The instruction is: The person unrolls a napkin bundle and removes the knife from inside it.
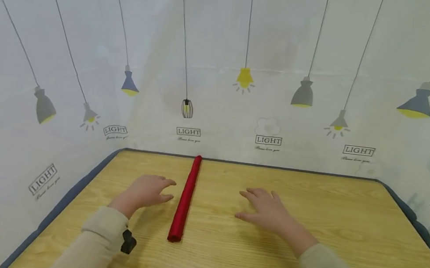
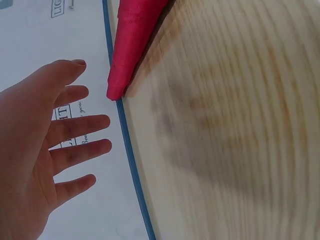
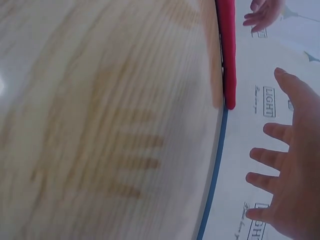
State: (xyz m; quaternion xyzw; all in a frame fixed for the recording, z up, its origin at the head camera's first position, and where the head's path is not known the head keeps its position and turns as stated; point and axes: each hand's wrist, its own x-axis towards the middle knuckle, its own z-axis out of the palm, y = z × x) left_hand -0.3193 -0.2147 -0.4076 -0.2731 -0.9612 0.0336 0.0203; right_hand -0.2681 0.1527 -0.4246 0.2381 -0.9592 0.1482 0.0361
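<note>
A long red roll (image 1: 185, 199), seemingly cloth, lies on the wooden table, running from near the back edge toward the front. Just left of it, my left hand (image 1: 148, 192) hovers with fingers spread and touches nothing. My right hand (image 1: 267, 210) is held above the table farther off on the roll's other side, its fingers apart and holding nothing. In the left wrist view the roll (image 2: 132, 47) appears beyond the thumb of the left hand (image 2: 55, 130). The right wrist view shows the roll (image 3: 228, 55) and both hands, the right hand (image 3: 295, 155) being nearer.
The light wood tabletop (image 1: 309, 215) has a dark blue edge (image 1: 251, 164). White walls (image 1: 227, 29) printed with hanging lamps and "LIGHT" labels enclose the table at the back and sides. Small black devices (image 1: 128, 242) are strapped at both wrists.
</note>
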